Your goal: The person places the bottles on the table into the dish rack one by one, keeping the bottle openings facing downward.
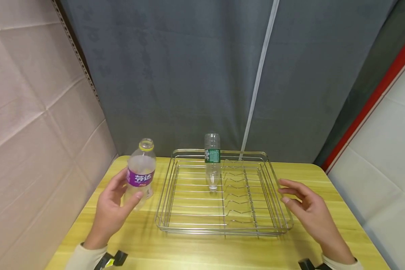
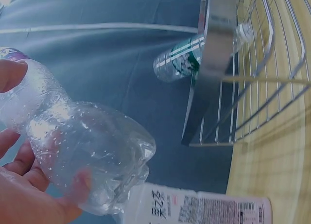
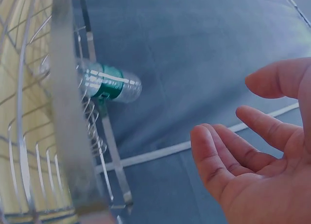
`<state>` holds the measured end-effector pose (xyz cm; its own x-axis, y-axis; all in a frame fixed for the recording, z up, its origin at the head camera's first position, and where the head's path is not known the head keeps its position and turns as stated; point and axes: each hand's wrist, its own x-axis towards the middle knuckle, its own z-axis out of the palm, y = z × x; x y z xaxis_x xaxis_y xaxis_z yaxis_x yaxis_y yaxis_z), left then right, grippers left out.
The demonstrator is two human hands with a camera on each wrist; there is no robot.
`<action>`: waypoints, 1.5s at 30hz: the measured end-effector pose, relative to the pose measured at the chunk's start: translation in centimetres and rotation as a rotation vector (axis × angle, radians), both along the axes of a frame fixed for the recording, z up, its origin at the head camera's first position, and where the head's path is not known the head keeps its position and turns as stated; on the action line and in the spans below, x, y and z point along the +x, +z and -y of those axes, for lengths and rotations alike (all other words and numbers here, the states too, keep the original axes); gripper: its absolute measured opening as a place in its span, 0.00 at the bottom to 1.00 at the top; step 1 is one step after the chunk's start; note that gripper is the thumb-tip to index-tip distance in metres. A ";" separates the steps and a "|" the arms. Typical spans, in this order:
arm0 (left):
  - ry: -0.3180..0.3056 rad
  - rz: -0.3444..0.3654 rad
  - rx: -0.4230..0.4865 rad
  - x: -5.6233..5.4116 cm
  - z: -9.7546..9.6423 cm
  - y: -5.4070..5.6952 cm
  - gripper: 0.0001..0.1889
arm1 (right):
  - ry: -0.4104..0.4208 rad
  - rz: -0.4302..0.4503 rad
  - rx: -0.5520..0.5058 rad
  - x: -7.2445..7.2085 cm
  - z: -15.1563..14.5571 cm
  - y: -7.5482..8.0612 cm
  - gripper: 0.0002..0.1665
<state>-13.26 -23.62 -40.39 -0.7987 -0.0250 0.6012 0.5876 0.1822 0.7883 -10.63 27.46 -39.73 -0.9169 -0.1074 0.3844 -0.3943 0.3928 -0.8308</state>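
My left hand (image 1: 113, 210) grips a clear plastic bottle (image 1: 142, 163) with a purple label and a yellow ring at its uncapped neck. It is held upright, left of a wire dish rack (image 1: 224, 229). Droplets show inside its lower part (image 2: 97, 151) in the left wrist view. Inside the rack, a clear bottle with a green label (image 1: 212, 155) stands upside down, white cap at the bottom. Just beyond the rack's right side is my right hand (image 1: 307, 210), its fingers relaxed and apart from the thumb, holding nothing.
Behind the held bottle, a pale bottle with a printed label (image 2: 194, 204) stands on the wooden table (image 1: 189, 253). A grey curtain (image 1: 189, 75) hangs at the back, with pale cloth walls (image 1: 37, 131) at the sides.
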 end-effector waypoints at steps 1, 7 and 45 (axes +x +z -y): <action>0.005 0.004 -0.020 0.0 -0.2 0.1 0.40 | 0.007 -0.008 0.001 0.0 0.2 0.2 0.28; 0.021 0.015 -0.126 0.1 -1.4 0.7 0.41 | 0.043 -0.043 -0.032 -0.1 1.7 1.2 0.29; -0.239 0.098 -0.757 -0.3 -7.8 2.5 0.36 | 0.304 -0.073 0.025 -1.6 9.9 3.8 0.32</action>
<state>-13.59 -15.80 -37.90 -0.7811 0.5405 0.3128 0.6127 0.5666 0.5509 -12.24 17.53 -35.89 -0.8112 -0.3827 0.4421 -0.5553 0.2675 -0.7874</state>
